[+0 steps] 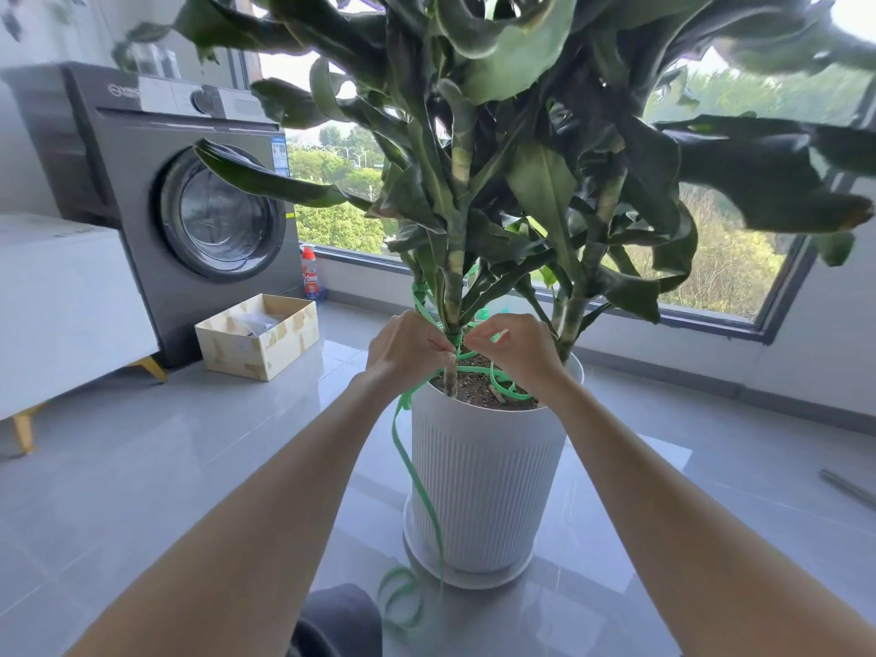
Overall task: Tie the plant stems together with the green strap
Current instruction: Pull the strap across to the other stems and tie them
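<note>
The green strap point(423, 486) is wound around the front stem point(453, 296) just above the soil point(476, 388), and this wrap is seen between the two hands. The left hand point(405, 350) is held at the left of the stem, its fingers curled and closed on the strap just beside the wrap. The right hand point(519, 348) is held at the other side, a short piece of strap pinched between thumb and forefinger, the other fingers bent. From the left hand the strap is led over the rim of the white ribbed pot point(483, 486), down its side, into loose loops on the floor point(189, 467). Another loop is laid on the soil under the right hand.
</note>
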A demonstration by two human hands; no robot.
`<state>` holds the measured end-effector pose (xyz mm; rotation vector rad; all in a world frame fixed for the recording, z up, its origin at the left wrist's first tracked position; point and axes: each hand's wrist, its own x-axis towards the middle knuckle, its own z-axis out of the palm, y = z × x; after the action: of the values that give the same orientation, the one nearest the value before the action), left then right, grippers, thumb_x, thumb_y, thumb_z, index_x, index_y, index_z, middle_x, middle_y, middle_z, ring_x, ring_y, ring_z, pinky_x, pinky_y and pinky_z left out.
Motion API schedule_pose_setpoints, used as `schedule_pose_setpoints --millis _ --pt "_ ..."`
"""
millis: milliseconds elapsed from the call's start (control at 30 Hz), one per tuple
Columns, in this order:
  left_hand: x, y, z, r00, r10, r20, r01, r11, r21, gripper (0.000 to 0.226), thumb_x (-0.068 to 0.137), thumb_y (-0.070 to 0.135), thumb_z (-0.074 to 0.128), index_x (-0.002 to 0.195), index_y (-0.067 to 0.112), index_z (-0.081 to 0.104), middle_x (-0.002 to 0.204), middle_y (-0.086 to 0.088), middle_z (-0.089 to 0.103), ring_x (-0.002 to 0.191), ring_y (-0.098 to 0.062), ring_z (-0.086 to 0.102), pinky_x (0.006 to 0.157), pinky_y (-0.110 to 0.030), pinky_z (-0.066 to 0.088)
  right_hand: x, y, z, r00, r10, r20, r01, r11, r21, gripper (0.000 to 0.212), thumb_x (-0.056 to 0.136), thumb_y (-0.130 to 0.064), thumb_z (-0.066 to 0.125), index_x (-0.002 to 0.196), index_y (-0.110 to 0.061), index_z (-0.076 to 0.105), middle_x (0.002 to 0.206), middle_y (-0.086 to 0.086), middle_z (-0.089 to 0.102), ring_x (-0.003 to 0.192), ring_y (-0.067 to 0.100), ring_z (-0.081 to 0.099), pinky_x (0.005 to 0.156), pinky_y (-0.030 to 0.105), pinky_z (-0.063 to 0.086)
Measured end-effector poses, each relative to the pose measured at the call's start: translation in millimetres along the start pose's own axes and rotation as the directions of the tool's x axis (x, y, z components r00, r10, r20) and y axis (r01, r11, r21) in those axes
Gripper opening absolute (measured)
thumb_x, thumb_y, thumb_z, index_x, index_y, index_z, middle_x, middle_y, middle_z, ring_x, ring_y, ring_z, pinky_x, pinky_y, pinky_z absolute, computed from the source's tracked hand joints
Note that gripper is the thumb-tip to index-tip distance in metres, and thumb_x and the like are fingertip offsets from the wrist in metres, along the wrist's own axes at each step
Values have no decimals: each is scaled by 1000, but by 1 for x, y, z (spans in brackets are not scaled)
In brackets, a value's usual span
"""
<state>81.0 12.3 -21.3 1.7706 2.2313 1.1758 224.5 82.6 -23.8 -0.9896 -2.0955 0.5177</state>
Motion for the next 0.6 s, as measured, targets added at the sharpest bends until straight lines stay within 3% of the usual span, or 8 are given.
schedule_pose_setpoints --millis 167,333,467,600 --pt "1 -1 0 1000 -9 11 9 1000 -1 11 71 19 75 80 24 78 74 10 73 71 -9 65 68 -31 56 0 -3 4 999 -33 25 32 999 23 9 83 -30 70 86 -22 73 78 -15 63 60 -9 50 54 8 36" --pt "0 0 -1 999 -23 22 23 1000 -11 11 72 20 75 81 25 78 76 10 73 75 -10 65 70 -31 55 1 -4 10 999 -38 13 39 999 -30 10 87 -29 64 89 -22 70 78 -19 57 68 -2 51 62 21 41" --pt "-1 2 -3 999 -33 14 33 999 1 11 71 17 73 79 24 78 75 10 73 74 -9 65 70 -31 56 2 -6 15 993 -94 66 102 987 -126 14 93 -24 55 97 -14 64 90 -5 58 90 12 50 81 30 42" --pt "0 3 -3 999 -45 19 44 999 31 14 68 14 71 76 22 78 72 5 73 71 -11 66 70 -34 57 0 -9 16 990 -118 72 133 957 -257 20 97 -25 46 102 -11 60 100 0 59 101 16 47 85 32 37"
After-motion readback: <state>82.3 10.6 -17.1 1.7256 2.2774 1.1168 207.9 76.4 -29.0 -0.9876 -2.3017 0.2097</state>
